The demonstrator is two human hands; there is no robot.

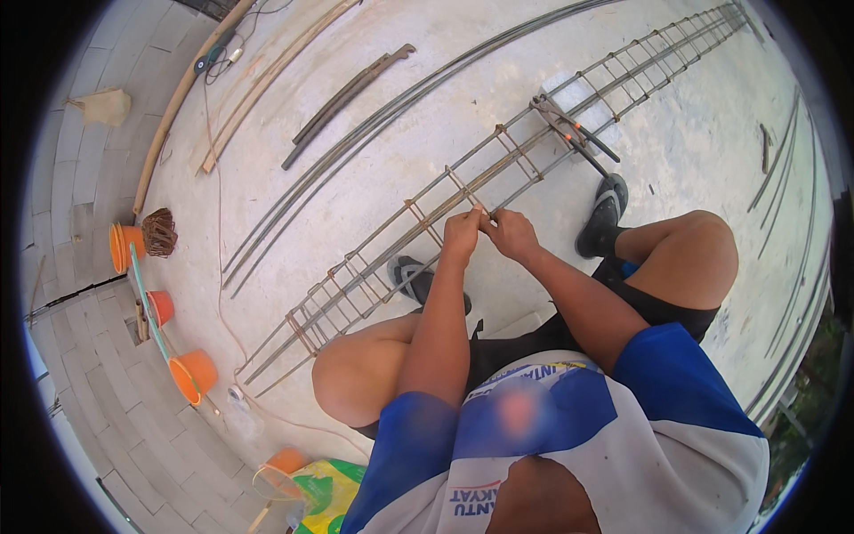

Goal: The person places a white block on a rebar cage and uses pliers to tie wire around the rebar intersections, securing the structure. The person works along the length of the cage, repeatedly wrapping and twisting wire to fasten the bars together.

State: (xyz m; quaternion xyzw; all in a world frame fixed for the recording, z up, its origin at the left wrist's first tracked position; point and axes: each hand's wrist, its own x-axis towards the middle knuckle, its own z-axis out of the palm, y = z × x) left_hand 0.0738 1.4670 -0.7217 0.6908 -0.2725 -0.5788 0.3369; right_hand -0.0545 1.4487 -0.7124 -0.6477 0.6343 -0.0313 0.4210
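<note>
Cage: a long rebar cage (pixel 498 165) lies flat on the concrete slab (pixel 445 98), made of parallel bars held by square stirrups.
Cage axis: runs from the slab's near-left part, by the left knee, to the far-right edge; it passes directly in front of the seated person.
Work point: one stirrup (pixel 464 191) where it crosses the top bar, just above both hands.
Left hand: left hand (pixel 463 233) is pinched shut at the crossing, fingertips touching the bar; what it pinches is too small to tell, possibly a tie wire.
Right hand: right hand (pixel 511 233) is closed in the same way, fingertips meeting the left hand's at the same crossing.
Nearer hand: neither; both are at the joint, left hand on its left side, right hand on its right.
Direction from fingers: the joint lies straight ahead of the fingertips, away from the body; the cage axis crosses the forearms at a slant.
Feet: a dark shoe (pixel 603 214) sits just beside the cage on the near side, right of the hands; another shoe (pixel 411 276) is under the cage, left of them.
Cutter: a bolt cutter (pixel 569 129) rests across the cage farther along toward the far-right edge, well apart from both hands.
Loose bars: long bars (pixel 356 151) lie on the slab beyond the cage, roughly parallel to it.
Buckets: orange buckets (pixel 191 374) stand along the slab's left edge.
</note>
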